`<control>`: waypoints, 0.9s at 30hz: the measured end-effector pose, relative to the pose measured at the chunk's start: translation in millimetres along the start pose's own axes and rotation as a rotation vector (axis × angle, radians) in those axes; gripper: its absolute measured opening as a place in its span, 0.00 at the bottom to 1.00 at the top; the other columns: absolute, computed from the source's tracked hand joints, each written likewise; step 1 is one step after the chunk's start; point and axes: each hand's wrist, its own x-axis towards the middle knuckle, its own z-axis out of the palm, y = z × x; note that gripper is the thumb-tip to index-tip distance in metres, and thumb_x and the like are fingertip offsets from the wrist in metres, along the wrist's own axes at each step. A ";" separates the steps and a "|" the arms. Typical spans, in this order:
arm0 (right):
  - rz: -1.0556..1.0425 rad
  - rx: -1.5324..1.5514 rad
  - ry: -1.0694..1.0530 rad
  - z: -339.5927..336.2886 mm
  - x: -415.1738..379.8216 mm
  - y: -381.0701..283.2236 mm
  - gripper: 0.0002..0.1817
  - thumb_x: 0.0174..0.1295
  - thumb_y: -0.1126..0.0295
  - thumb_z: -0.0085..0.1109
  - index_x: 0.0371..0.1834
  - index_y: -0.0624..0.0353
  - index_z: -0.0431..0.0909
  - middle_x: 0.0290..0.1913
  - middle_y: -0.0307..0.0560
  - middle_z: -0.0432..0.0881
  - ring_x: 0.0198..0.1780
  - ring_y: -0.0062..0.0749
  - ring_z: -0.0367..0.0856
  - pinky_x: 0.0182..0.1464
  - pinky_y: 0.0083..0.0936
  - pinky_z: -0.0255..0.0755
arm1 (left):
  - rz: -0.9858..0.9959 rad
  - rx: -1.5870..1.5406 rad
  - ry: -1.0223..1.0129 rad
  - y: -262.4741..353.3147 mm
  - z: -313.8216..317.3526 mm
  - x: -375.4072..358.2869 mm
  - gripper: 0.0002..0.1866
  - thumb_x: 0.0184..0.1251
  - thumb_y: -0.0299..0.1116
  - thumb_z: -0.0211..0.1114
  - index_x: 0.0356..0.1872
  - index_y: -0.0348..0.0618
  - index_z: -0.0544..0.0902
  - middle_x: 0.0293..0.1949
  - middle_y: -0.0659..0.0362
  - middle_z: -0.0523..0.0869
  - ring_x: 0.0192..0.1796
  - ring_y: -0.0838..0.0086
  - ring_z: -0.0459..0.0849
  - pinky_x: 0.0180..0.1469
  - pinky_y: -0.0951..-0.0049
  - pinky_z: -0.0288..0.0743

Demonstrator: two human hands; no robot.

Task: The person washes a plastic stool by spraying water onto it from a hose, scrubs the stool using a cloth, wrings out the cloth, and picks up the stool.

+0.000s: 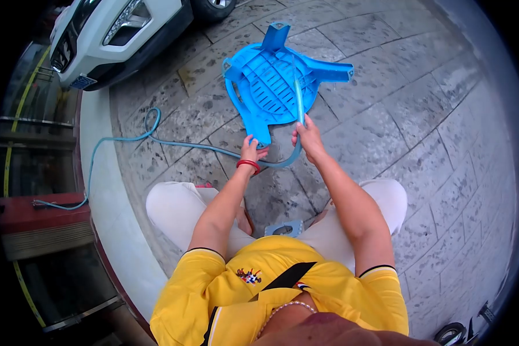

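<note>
A blue plastic stool [277,86] lies upside down on the paving in front of me, its legs pointing up and outward. My left hand [252,151], with a red bangle at the wrist, is closed around the end of the nearest stool leg. My right hand [309,138] grips a light blue hose [284,162] near its end. A stream of water [298,86] seems to run from the hose toward the stool's ribbed underside. Behind the left hand, the hose passes close to the wrist.
The hose loops left across the wet stone paving [398,109] to a red ledge [40,210]. A white car [121,40] stands at the upper left. Between my feet sits a small light blue stool [291,228]. Part of a wheeled vehicle [451,333] shows at the lower right.
</note>
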 end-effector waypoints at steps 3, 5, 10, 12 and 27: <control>0.026 0.016 -0.067 -0.6 0.0 2.5 0.24 0.64 0.71 0.43 0.65 0.52 0.56 0.25 0.38 0.71 0.21 0.20 0.70 0.22 0.20 0.68 | 0.145 0.088 -0.120 -1.5 31.9 -18.9 0.25 0.68 0.37 0.48 0.62 0.37 0.55 0.50 0.49 0.72 0.42 0.65 0.80 0.39 0.70 0.78; 0.088 -0.042 -0.032 -0.9 -1.0 1.3 0.24 0.64 0.71 0.43 0.65 0.54 0.57 0.25 0.38 0.72 0.21 0.19 0.70 0.23 0.20 0.68 | 0.207 0.279 -0.192 12.4 62.1 -34.2 0.28 0.67 0.39 0.50 0.63 0.36 0.56 0.47 0.51 0.75 0.45 0.69 0.78 0.40 0.71 0.76; 0.039 -0.064 -0.001 -11.3 8.7 10.0 0.24 0.64 0.71 0.43 0.64 0.55 0.57 0.24 0.39 0.72 0.20 0.19 0.70 0.23 0.20 0.68 | 0.133 0.598 -0.476 -12.8 82.6 -4.1 0.24 0.67 0.39 0.50 0.61 0.43 0.60 0.41 0.58 0.79 0.43 0.71 0.78 0.39 0.70 0.73; 0.022 -0.070 0.015 -13.8 2.6 3.8 0.24 0.64 0.72 0.43 0.64 0.56 0.58 0.24 0.39 0.71 0.20 0.19 0.70 0.22 0.20 0.68 | 0.115 0.677 -0.593 1.5 87.9 -14.3 0.23 0.65 0.39 0.52 0.60 0.46 0.63 0.39 0.58 0.80 0.42 0.70 0.79 0.38 0.69 0.72; 0.195 -0.055 -0.082 -2.9 -11.0 -2.0 0.27 0.65 0.70 0.44 0.67 0.56 0.52 0.25 0.41 0.72 0.21 0.23 0.71 0.23 0.23 0.70 | 0.868 1.978 0.094 265.7 117.6 62.7 0.20 0.54 0.38 0.63 0.49 0.46 0.76 0.48 0.51 0.78 0.55 0.59 0.73 0.56 0.58 0.67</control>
